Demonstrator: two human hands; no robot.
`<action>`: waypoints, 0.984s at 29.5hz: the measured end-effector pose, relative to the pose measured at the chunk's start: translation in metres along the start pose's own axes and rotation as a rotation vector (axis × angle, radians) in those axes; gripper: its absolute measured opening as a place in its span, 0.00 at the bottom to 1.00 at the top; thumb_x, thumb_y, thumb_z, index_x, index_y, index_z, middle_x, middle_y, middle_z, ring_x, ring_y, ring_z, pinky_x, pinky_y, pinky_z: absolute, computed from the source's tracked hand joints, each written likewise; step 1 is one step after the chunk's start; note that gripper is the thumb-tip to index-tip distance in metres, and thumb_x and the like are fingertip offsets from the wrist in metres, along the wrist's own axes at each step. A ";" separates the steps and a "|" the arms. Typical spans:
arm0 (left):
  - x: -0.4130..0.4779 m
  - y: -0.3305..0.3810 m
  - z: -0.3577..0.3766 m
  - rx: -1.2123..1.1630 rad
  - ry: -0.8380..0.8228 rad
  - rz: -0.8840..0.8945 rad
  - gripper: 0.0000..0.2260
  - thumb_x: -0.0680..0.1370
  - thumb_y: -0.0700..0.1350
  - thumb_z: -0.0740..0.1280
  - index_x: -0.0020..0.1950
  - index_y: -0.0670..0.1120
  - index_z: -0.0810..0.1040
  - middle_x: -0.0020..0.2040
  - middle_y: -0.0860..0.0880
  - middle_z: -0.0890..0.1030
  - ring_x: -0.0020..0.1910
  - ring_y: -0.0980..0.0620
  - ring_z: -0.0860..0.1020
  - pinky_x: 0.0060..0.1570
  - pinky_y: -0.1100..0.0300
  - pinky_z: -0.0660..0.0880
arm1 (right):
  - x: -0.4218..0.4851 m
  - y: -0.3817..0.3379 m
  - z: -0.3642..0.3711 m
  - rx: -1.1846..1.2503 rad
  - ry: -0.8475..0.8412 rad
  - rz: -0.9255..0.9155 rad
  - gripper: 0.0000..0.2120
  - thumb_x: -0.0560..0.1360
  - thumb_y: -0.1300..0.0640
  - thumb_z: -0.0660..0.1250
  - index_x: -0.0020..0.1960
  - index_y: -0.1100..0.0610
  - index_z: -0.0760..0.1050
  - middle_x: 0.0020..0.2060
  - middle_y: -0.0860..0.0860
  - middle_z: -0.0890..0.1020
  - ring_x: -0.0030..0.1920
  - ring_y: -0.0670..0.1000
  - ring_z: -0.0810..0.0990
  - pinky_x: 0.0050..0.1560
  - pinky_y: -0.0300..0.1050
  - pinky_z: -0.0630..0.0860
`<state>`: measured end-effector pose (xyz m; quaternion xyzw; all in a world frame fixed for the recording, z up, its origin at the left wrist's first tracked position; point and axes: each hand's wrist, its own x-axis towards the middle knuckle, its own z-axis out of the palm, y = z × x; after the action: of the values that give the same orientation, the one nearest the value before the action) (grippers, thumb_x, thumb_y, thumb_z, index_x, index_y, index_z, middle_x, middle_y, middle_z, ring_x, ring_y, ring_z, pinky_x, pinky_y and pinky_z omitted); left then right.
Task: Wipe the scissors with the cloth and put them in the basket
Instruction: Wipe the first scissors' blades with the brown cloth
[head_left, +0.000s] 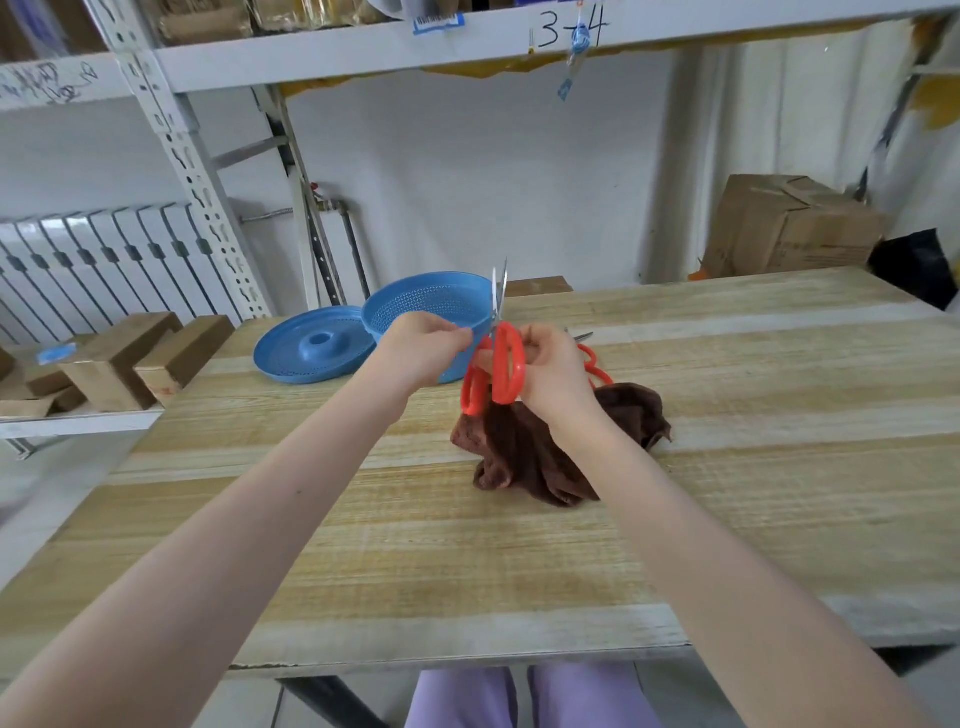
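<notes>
Red-handled scissors upright — right hand grips handle, left hand pinches blade; blue basket behind, cloth below.

- Orange-handled scissors were held upright above the table, with the blades closed and pointed up.
- One handle loop was gripped by the right hand. The scissors were pinched just below the blades by the fingertips of the left hand.
- A brown cloth was bunched on the table under and behind the right wrist.
- A blue basket was seen behind the hands, with a round blue lid laid just beside it.
- A second pair was partly hidden behind the right hand.
- A cardboard box was seen beyond the table, and wooden blocks off to the left.
</notes>
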<state>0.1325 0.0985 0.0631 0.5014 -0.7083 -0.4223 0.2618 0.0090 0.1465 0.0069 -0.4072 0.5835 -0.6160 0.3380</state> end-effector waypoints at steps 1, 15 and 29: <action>0.001 -0.003 0.003 0.010 -0.040 -0.005 0.13 0.79 0.51 0.65 0.53 0.42 0.79 0.51 0.49 0.79 0.50 0.51 0.77 0.50 0.57 0.75 | 0.000 0.000 0.001 0.117 -0.042 0.021 0.16 0.66 0.59 0.78 0.51 0.62 0.79 0.47 0.59 0.85 0.49 0.58 0.85 0.54 0.54 0.81; 0.019 -0.024 -0.005 -0.151 0.070 -0.043 0.04 0.76 0.43 0.71 0.45 0.44 0.77 0.39 0.47 0.80 0.21 0.57 0.75 0.25 0.66 0.72 | 0.007 0.002 -0.018 0.313 -0.204 0.243 0.12 0.78 0.65 0.58 0.48 0.59 0.81 0.38 0.53 0.85 0.37 0.48 0.84 0.38 0.40 0.79; 0.037 -0.044 -0.015 0.071 0.022 -0.066 0.24 0.61 0.59 0.79 0.33 0.46 0.69 0.32 0.46 0.68 0.20 0.53 0.68 0.19 0.65 0.64 | -0.004 0.021 0.000 -0.103 -0.254 0.207 0.14 0.82 0.59 0.58 0.45 0.61 0.79 0.35 0.54 0.83 0.31 0.47 0.82 0.32 0.36 0.77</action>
<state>0.1526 0.0527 0.0305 0.5382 -0.7028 -0.3999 0.2378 0.0090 0.1482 -0.0149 -0.4363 0.6057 -0.4908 0.4494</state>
